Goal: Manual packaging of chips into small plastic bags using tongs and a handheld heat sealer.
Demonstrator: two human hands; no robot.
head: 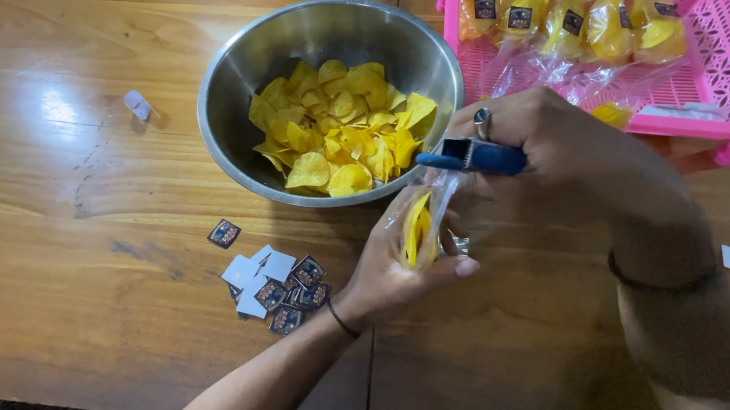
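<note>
Head view showed a small clear bag of yellow chips (419,226) at centre frame, pinched in the left hand (394,270), fingers closed around its lower half. The right hand (548,136) clamped a blue-handled stapler (473,156) at the bag's twisted top. Glossy, thin plastic looked slippery and easily torn; a skewed staple might have missed the neck, or squeezing could have crushed the chips. Just above sat a steel bowl of chips (331,100); a pink basket (729,58) of filled bags lay upper right, small labels (279,286) lower left.
</note>
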